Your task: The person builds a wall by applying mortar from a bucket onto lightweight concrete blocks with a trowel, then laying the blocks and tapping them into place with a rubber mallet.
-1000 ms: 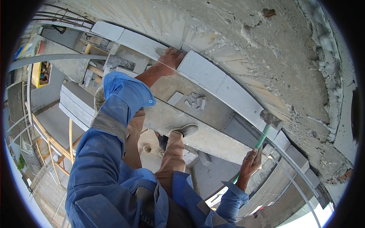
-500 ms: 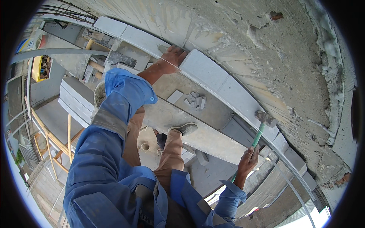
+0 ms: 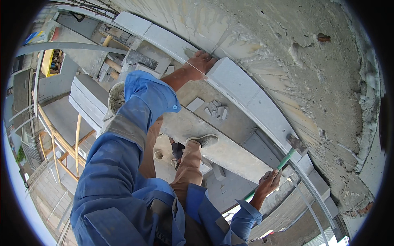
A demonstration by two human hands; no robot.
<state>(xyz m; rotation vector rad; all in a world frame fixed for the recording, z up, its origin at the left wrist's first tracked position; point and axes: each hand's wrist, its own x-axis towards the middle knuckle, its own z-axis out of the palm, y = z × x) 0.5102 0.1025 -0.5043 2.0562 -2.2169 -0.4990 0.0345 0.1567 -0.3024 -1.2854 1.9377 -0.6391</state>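
The grey masonry block (image 3: 242, 88) lay in the top course of the wall, its near end right under our left hand (image 3: 200, 61), which rested flat on it with the fingers spread, pressing and clamping nothing. We judged the block heavy, stiff and rough-faced, unlikely to slip, yet brittle at its corners; it was best taken by both long sides or steadied from above, as that hand did. Down the course, our right hand (image 3: 269, 183) was closed around the green handle of a hammer (image 3: 292, 148), whose head sat close against the wall's edge. Behind the block rose the rough plastered wall (image 3: 303, 53). Below the left hand lay a plank (image 3: 213, 143) bearing small block offcuts (image 3: 215, 110) and our shoe (image 3: 203, 140).
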